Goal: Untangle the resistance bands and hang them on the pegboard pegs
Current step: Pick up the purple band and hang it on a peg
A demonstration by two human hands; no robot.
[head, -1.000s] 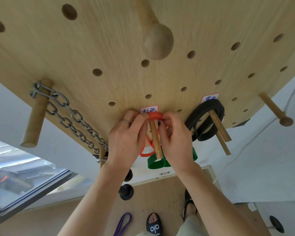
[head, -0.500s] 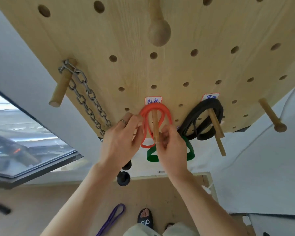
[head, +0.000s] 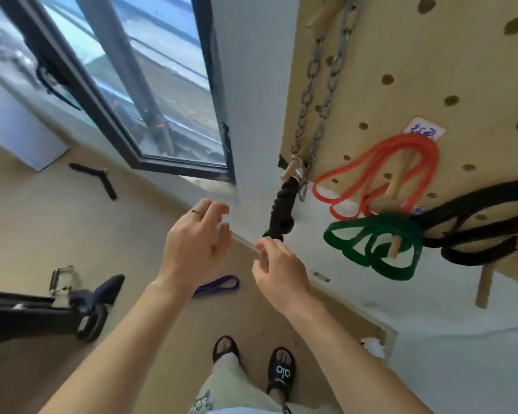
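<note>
Both hands are out in front, a little apart from each other, and they hold nothing. The left hand point(head: 196, 245) has loose, bent fingers and a ring on one of them. The right hand point(head: 278, 271) is loose too, with its fingertips near the bottom end of a thick black rope point(head: 281, 215) that hangs from a shiny metal chain point(head: 320, 94). I cannot tell if they touch it. The bands are off to the right of the hands, up on the pegboard point(head: 449, 61), which is pale wood with rows of round holes. The red band point(head: 401, 171) is thin and stretchy and hangs in long loops over a round wooden peg point(head: 396, 186). Just below it, the green band point(head: 380, 246) is flat and wide and hangs in folded loops on a lower peg point(head: 394, 249). The black band point(head: 479, 234) is wide and flat and hangs at the far right. A purple band point(head: 219, 285) lies flat on the tan floor point(head: 72, 222), down between the two hands and well apart from the board.
</note>
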